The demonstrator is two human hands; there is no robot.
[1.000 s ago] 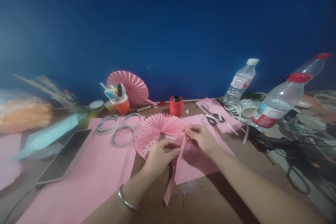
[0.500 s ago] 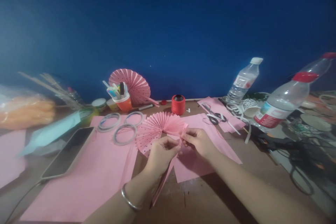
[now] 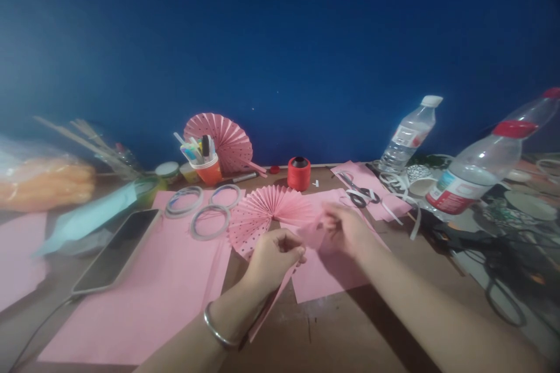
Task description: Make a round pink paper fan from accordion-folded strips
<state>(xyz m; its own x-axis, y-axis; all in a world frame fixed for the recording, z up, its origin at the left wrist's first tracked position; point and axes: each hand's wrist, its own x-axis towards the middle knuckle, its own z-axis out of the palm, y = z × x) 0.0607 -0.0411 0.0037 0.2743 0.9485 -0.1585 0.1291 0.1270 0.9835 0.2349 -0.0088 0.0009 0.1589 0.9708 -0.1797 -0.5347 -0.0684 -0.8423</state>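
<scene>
A pleated pink paper fan with dark dots lies partly spread in front of me. My left hand pinches its folded edge near the lower right, and a narrow pleated end runs down below the wrist. My right hand is just right of the fan, fingers curled together and blurred. A faint, smeared pale strip or paper edge shows between the two hands; I cannot make out what the right fingers hold. Flat pink paper lies beneath both hands.
Tape rolls and a phone lie at left on pink paper. Behind stand a pen cup, another pleated fan and a red thread spool. Scissors and plastic bottles are at right.
My right hand has moved away from the left hand, to the right and slightly up. The left hand keeps its pinch on the fan. The view has shifted slightly.
</scene>
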